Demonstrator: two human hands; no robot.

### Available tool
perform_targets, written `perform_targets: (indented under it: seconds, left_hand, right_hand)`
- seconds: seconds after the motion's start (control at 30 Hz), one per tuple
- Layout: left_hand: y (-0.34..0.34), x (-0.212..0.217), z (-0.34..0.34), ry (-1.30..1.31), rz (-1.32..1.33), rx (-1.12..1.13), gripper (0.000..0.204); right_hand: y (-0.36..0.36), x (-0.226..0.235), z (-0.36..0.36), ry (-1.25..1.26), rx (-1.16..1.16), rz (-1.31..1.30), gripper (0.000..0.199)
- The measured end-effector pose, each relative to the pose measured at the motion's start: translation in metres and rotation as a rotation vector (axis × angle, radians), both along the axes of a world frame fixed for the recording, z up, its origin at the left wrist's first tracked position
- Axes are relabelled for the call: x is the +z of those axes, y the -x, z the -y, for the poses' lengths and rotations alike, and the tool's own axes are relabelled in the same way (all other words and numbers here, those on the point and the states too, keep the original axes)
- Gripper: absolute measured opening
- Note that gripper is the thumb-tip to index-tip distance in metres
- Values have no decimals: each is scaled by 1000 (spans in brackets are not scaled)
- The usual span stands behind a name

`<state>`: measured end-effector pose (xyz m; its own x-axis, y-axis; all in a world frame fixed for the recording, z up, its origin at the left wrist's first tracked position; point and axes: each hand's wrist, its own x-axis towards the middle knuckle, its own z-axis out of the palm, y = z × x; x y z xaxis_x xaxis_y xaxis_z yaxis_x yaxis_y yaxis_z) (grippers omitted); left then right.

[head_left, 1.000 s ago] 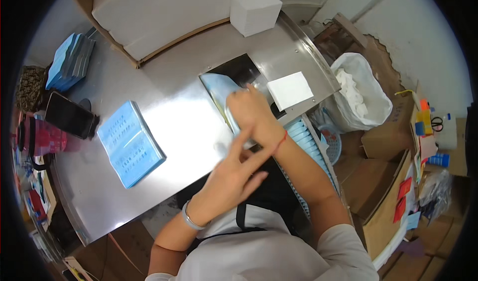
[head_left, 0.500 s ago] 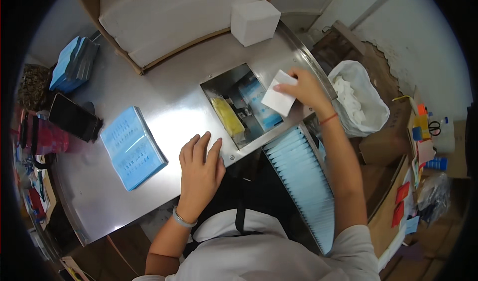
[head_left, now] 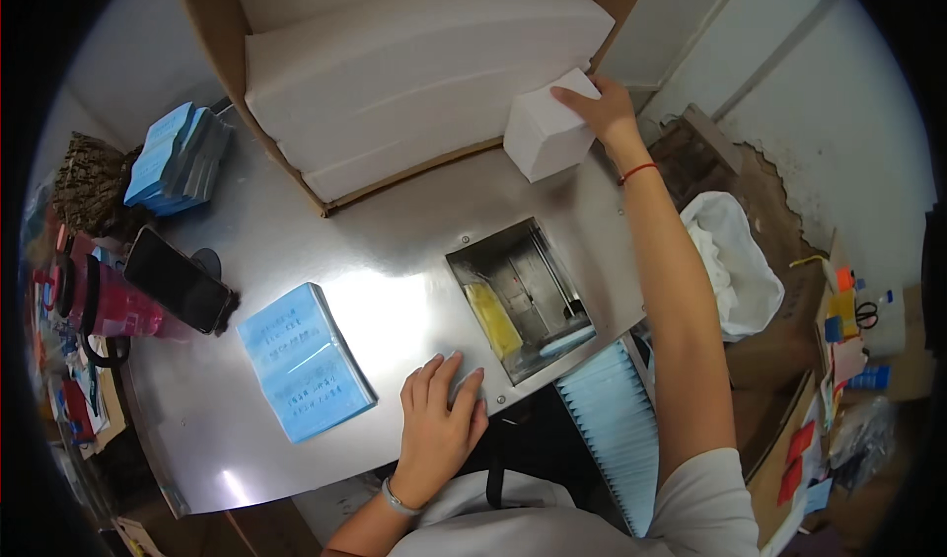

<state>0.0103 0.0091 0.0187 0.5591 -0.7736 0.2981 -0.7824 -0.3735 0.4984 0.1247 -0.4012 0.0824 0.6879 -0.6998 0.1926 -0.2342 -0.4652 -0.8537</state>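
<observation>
My right hand reaches to the back of the steel table, its thumb on top and fingers at the far side of a white block. What the block is made of does not show. Near the table's front edge my left hand rests with its fingers a little apart, holding nothing. Between the hands, a rectangular opening is set in the tabletop. Inside it are a yellow packet and a blue sheet-like edge. To the left of my left hand lies a blue printed plastic packet stack.
A large carton of white stacks stands at the back. Blue packets, a phone and a pink jug are on the left. A blue pleated row runs below the opening; a white-lined bin stands right.
My right hand has moved from above the opening, where it held a white piece, back to the white block. Blue packets in the opening have mostly gone from sight. The view has shifted.
</observation>
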Motion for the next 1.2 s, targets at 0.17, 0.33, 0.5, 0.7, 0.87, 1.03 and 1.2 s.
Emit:
perform_targets:
  seconds: [0.17,0.33,0.5,0.7,0.87,1.03,1.2]
  left_hand:
    - [-3,-2,3,-22,3,-10,43]
    - [-2,-1,8,10,-30,-10,42]
    - [-6,-3,-4,-17,11,17,41]
    - [7,3,12,21,12,-18,39]
    - [3,-30,0,27,87,16,34]
    - [6,-16,0,-21,150,21,28]
    - [4,-22,-5,17,115,-42,26]
  right_hand:
    - [-13,-5,4,129,-11,-94,65]
    - [-9,1,4,-33,26,-47,75]
    - [-23,-26,-29,261,-156,102,56]
    - [16,-19,-42,1038,-230,70,46]
    - [16,-63,-51,788,-45,-76,64]
    - [106,-59,-72,826,11,15,66]
    - [167,-56,-108,770,-52,-73,69]
